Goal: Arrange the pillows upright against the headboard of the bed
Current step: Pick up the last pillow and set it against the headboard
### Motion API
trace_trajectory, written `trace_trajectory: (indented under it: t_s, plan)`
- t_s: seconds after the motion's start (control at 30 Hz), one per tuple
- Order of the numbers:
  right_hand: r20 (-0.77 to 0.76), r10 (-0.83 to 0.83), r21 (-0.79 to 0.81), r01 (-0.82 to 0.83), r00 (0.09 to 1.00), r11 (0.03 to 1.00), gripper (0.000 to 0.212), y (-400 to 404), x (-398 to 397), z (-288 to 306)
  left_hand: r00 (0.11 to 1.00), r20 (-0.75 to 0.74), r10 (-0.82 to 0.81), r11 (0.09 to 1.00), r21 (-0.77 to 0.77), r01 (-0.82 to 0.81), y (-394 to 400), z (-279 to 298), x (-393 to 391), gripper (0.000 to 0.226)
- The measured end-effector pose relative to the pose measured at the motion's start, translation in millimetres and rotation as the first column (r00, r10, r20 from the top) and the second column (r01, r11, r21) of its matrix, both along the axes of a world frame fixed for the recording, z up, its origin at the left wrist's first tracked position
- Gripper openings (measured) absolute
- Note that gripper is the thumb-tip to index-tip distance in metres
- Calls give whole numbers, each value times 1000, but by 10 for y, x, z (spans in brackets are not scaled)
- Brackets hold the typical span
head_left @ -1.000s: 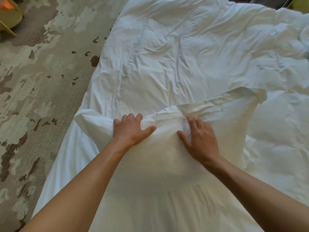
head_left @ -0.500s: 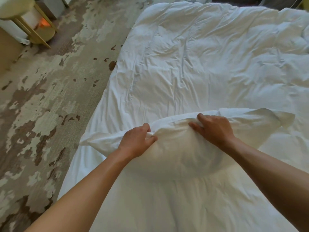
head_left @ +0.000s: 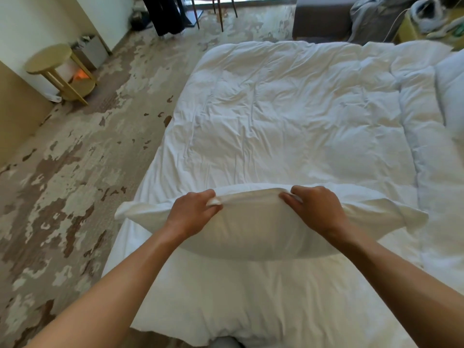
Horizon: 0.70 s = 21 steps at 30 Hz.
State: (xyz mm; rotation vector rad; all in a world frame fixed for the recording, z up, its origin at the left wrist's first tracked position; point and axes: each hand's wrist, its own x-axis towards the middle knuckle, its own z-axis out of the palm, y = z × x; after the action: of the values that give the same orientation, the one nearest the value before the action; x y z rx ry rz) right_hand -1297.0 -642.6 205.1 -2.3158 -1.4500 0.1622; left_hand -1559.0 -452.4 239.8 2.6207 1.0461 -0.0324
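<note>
Curled fingers of the left hand and right hand pinch the top edge of a soft, puffy white pillow, held over the wrinkly white blanket.

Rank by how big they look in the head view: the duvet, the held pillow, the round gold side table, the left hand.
1. duvet
2. pillow, held near the camera, so it looks bigger than it is
3. and 4. round gold side table and left hand: look alike; the hand is much nearer, so unranked.

Both hands' grip now pinches pillow edge, lifted.
</note>
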Motion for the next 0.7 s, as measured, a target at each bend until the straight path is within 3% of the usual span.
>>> trace_trajectory:
  t_s: [0.2,0.33,0.43,0.53,0.7]
  plan:
    - [-66,-107,61,111,992,992,54,-725,-230,168,995,25,-96,995,29,95,-448,126,-28,20]
    - [-192,-215,-87,202,957,976,50,-1117,-504,-128,992,-19,-124,990,-62,123,-738,-268,-131,20]
    - [-211,-275,-209,232,938,950,35,-1317,-759,-356,992,-27,-124,986,-118,120,-873,-558,-248,23]
    - [-145,-265,-228,229,953,946,20,-1364,-860,-405,993,20,-119,989,-87,120,-852,-665,-318,25]
    - [128,-259,-165,278,957,946,9,-1346,-853,-273,983,75,-167,986,5,167,-706,-592,-318,28]
